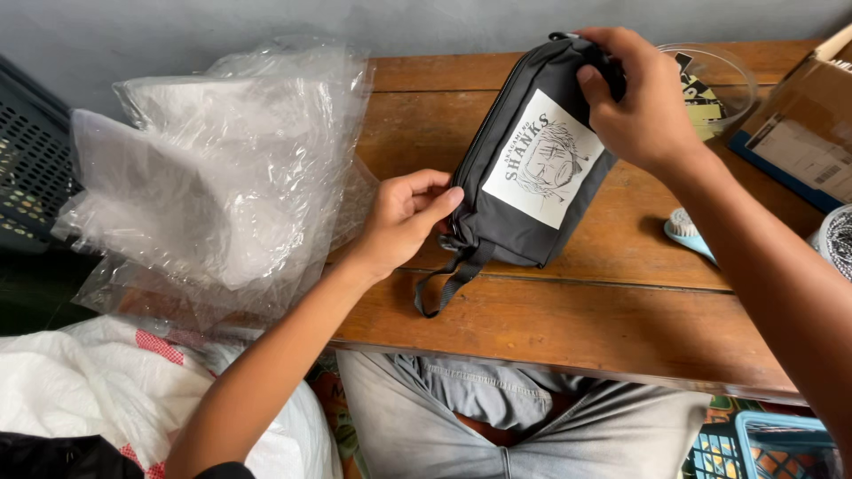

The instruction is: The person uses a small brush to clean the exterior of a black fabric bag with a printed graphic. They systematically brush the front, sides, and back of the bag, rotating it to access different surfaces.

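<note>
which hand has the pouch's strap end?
The left hand: it grips the black pouch at its lower end, where the strap hangs. The right hand holds the top end.

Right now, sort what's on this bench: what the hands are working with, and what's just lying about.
In hand:
- black pouch with white picture patch
- its strap
- left hand at its lower end, right hand gripping the top

Lying about:
- clear plastic bags
- cardboard box
- clear bowl
- blue brush

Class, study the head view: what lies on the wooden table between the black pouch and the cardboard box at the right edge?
In the head view, a clear glass bowl lies between the black pouch and the cardboard box; the right hand reaches across too.
</note>
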